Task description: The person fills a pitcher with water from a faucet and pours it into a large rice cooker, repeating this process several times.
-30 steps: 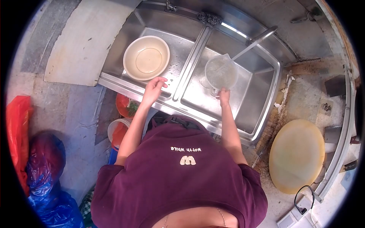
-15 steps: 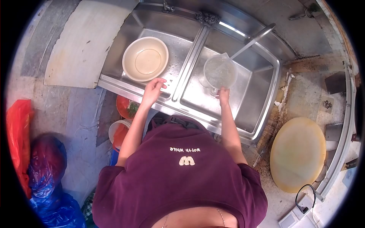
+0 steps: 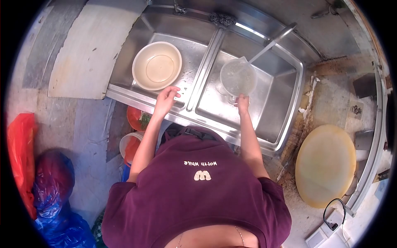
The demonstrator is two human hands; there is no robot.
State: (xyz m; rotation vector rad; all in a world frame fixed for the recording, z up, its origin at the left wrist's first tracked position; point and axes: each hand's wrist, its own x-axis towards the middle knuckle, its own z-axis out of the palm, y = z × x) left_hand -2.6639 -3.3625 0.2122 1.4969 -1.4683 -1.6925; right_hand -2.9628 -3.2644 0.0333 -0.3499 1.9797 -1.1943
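Note:
My right hand [image 3: 242, 102] grips the handle of a clear plastic jug [image 3: 238, 78] in the right sink basin [image 3: 269, 93]. Water runs into the jug from the long faucet spout [image 3: 285, 32], and its contents look foamy or rippled. My left hand [image 3: 167, 98] is over the front edge of the left basin [image 3: 194, 43], fingers loosely curled and apart, holding nothing. Just beyond it a cream-coloured round bowl [image 3: 159, 68] rests in the left basin, with what seems to be a little liquid at its bottom.
A dark scouring pad [image 3: 222, 19] lies on the sink's back ledge. Below the sink's front left are a red bowl with greens [image 3: 134, 118] and a white bucket [image 3: 125, 144]. Blue bags [image 3: 64, 227] and a red bag [image 3: 20, 155] lie left. A round board [image 3: 326, 166] is right.
The view has shifted very slightly. Both hands, the jug and the bowl keep nearly the same places.

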